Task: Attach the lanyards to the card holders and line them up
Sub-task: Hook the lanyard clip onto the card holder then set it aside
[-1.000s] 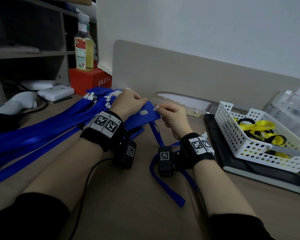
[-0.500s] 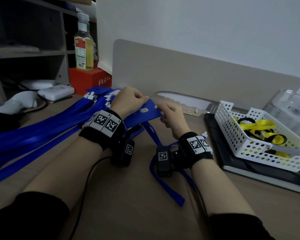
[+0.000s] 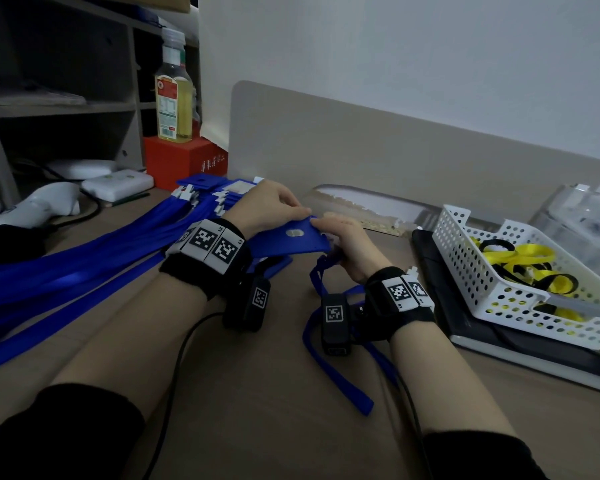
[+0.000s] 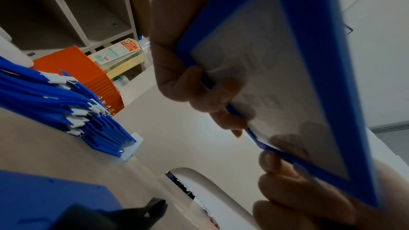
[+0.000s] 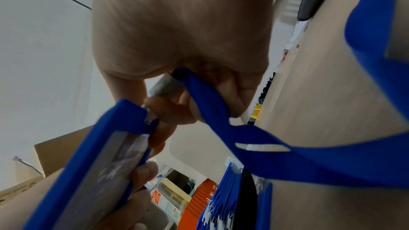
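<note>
Both hands work one blue card holder (image 3: 288, 239), held tilted above the surface (image 3: 257, 393) between them. The left hand (image 3: 267, 209) grips its far edge, fingers curled round the frame. The right hand (image 3: 347, 244) pinches the clip end of a blue lanyard (image 3: 329, 355) at the holder's right end; the strap trails from that grip in a loop down onto the surface toward the viewer.

Judged risks:
- The clip may miss the holder's slot or seat only partly, because the right hand covers the joint in the head view and the right wrist view shows it blurred; whether it has latched cannot be told.
- The holder could twist or slip out of the left grip if the right hand pushes hard, since it is held by its edges only.
- The loose strap passes close to the right wrist camera and may snag on it when the finished piece is carried left.
- Setting the piece down carelessly could disturb the pile of finished card holders (image 3: 208, 194), whose blue straps (image 3: 66, 271) fan out to the left.

Counts: one holder in hand; one lanyard in hand; a stack of finished holders, too overlapped to count; one white perforated basket (image 3: 492, 292) holding yellow lanyards (image 3: 520, 258), number unclear; one bottle (image 3: 172, 95) on one red box (image 3: 184, 161).
</note>
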